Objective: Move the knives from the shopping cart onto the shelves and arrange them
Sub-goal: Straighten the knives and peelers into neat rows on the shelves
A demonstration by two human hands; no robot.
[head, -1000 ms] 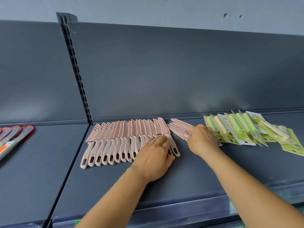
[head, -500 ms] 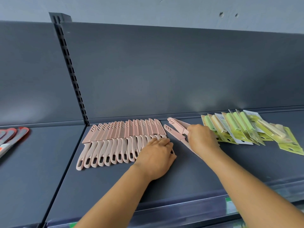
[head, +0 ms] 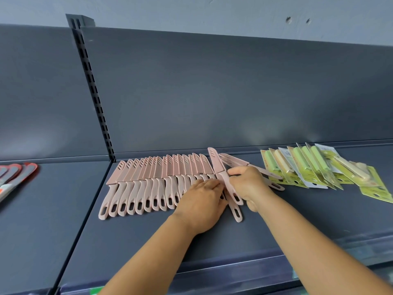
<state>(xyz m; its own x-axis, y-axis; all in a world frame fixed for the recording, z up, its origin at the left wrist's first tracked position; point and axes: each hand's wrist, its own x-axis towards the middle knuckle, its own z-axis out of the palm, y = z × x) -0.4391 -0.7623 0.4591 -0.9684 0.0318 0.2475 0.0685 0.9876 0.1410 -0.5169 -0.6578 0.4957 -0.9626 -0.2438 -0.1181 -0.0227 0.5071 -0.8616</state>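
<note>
My left hand [head: 202, 206] lies flat, fingers straight, on the pink knife row [head: 157, 179]. My right hand [head: 248, 184] pinches one pink knife [head: 223, 173]. Green packaged knives [head: 319, 165] crowd nearby.

Red-edged knives [head: 19, 175] cut off left

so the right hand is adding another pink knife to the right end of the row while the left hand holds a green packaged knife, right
Not quite. In the head view the left hand holds no green packaged knife; it rests flat on the handles at the right end of the pink knife row. The right hand is indeed bringing a pink knife to that end.
</note>
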